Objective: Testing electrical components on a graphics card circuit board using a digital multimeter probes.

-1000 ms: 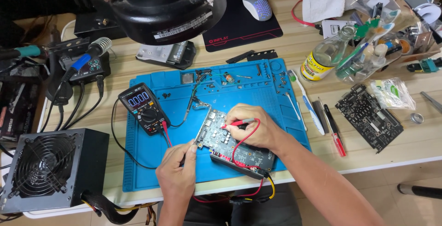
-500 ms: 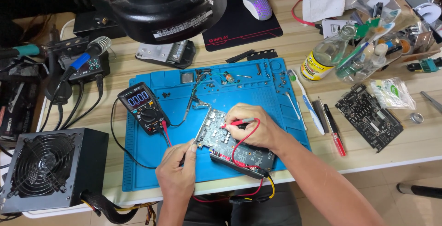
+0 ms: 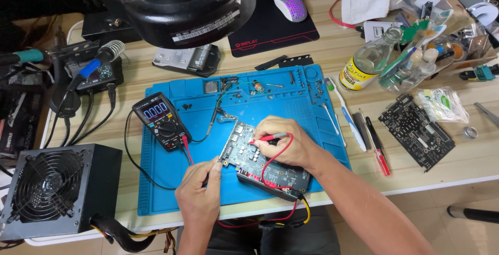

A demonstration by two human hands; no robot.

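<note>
A graphics card circuit board (image 3: 244,148) lies on a blue work mat (image 3: 166,182). My right hand (image 3: 283,141) pinches a red test probe (image 3: 267,138), its tip down on the board's middle. My left hand (image 3: 200,190) holds a black probe against the board's left edge. Red and black leads run to a black multimeter (image 3: 158,121) with a lit display, lying left of the board on the mat.
A large black magnifier lamp (image 3: 179,3) hangs over the back. A power supply with a fan (image 3: 49,190) sits front left, a soldering station (image 3: 88,70) behind it. Right of the mat lie a toothbrush (image 3: 343,115), screwdrivers (image 3: 377,146), another black board (image 3: 418,130) and bottles (image 3: 371,60).
</note>
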